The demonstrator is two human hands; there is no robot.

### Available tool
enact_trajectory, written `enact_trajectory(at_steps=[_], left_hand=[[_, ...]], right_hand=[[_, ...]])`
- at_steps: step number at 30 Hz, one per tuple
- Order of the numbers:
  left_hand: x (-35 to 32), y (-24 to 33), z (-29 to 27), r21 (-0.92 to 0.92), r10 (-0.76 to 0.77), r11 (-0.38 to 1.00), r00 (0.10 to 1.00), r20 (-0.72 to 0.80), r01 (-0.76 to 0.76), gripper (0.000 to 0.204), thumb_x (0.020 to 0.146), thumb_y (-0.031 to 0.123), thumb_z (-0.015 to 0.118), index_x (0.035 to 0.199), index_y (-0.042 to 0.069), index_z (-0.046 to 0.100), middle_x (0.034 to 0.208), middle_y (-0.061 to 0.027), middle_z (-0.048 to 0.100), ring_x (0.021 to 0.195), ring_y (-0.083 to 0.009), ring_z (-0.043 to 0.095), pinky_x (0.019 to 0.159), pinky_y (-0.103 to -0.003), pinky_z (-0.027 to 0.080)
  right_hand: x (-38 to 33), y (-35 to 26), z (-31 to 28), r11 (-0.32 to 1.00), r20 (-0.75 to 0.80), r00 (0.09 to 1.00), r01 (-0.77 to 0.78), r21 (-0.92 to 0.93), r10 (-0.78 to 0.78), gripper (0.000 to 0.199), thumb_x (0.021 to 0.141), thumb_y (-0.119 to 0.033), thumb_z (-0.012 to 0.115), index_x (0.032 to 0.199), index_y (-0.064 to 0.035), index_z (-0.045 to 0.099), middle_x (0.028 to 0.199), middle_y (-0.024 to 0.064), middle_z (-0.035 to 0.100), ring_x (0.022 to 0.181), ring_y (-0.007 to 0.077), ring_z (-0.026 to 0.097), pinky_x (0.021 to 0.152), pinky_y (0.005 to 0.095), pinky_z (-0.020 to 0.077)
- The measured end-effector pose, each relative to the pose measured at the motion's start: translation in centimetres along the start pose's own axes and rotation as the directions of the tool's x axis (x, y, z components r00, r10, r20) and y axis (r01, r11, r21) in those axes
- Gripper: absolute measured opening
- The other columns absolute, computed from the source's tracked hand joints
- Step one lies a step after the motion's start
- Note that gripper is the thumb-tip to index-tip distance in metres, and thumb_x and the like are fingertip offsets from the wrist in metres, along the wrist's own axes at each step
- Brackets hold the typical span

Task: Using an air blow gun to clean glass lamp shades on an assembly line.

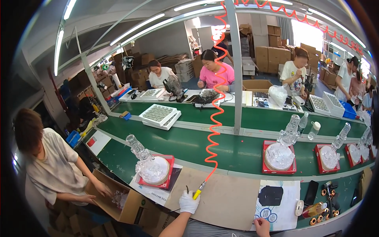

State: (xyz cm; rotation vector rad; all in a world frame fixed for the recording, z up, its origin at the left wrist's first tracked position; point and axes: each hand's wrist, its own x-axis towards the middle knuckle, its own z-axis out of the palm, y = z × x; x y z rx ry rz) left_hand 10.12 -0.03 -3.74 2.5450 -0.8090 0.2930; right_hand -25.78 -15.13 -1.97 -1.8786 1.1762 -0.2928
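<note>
My left hand (189, 203), in a white glove, is closed around a yellow air blow gun (197, 194) over a brown cardboard sheet (225, 189). A coiled red hose (213, 134) runs up from the gun. Bare, my right hand (262, 227) lies with curled fingers at the near edge of a printed white sheet (290, 215); what it pinches, if anything, is hidden. On that sheet rests a flat black piece (271, 196). To the left, a clear ribbed plastic piece on a round white base (154, 170) stands in a red tray (170, 160).
Beside me on the left, a person reaches into an open carton (134, 205). More clear pieces in red trays (279, 171) line the green bench (189, 144). Right of me are a phone (311, 192), a drink bottle (314, 210) and copper-coloured rings (313, 221). A post (238, 79) rises ahead.
</note>
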Motion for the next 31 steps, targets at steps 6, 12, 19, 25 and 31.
enact_trajectory(at_steps=[6,12,19,25,31], left_hand=[[-0.1,-0.1,0.2,0.010,0.015,1.000,1.000,-0.016,-0.014,0.032,0.073,0.041,0.070,0.087,0.012,0.065,0.085,-0.0150,0.055,0.067,-0.0342,0.061,0.059,-0.046,0.049],[0.1,-0.1,0.0,-0.001,0.029,1.000,0.999,-0.025,-0.029,0.031,0.073,0.041,0.069,0.085,0.012,0.066,0.084,-0.0141,0.055,0.066,-0.0337,0.061,0.058,-0.046,0.049],[0.3,-0.5,0.0,0.006,0.022,1.000,1.000,-0.009,-0.022,0.030,0.073,0.041,0.069,0.083,0.013,0.066,0.084,-0.0128,0.056,0.065,-0.0330,0.060,0.058,-0.045,0.049],[0.5,-0.2,0.0,-0.011,0.022,1.000,1.000,0.006,-0.022,0.029,0.073,0.040,0.069,0.082,0.013,0.066,0.082,-0.0122,0.056,0.065,-0.0324,0.060,0.057,-0.045,0.049],[0.7,-0.2,0.1,-0.005,0.007,1.000,1.000,0.012,-0.007,0.030,0.073,0.041,0.070,0.083,0.013,0.067,0.083,-0.0124,0.057,0.065,-0.0326,0.061,0.057,-0.045,0.049]], right_hand=[[0.7,2.6,1.5,0.996,-0.058,0.995,0.087,0.022,-0.086,0.043,0.093,-0.032,0.052,0.093,0.0091,0.064,0.086,0.0259,0.066,0.084,0.0344,0.065,0.075,0.0407,0.0477],[1.3,2.0,1.8,0.998,-0.047,0.999,-0.004,-0.069,0.001,0.043,0.093,-0.035,0.052,0.094,0.0061,0.066,0.086,0.0243,0.067,0.084,0.0361,0.065,0.075,0.0417,0.0478],[2.5,-4.3,1.7,0.971,-0.009,0.988,0.151,-0.185,-0.156,0.039,0.093,-0.035,0.053,0.113,-0.0038,0.062,0.104,0.0258,0.064,0.102,0.0328,0.061,0.087,0.0444,0.0456],[7.7,-3.5,7.1,0.765,0.046,0.829,0.533,-0.362,-0.557,0.055,0.077,-0.026,0.068,0.122,-0.0025,0.049,0.141,0.0202,0.036,0.132,0.0395,0.030,0.109,0.0522,0.0213],[8.0,-5.3,8.8,0.658,0.154,0.829,0.527,-0.539,-0.538,0.074,0.079,-0.047,0.063,0.134,-0.0022,0.041,0.145,0.0212,0.032,0.137,0.0393,0.023,0.108,0.0620,0.0124]])
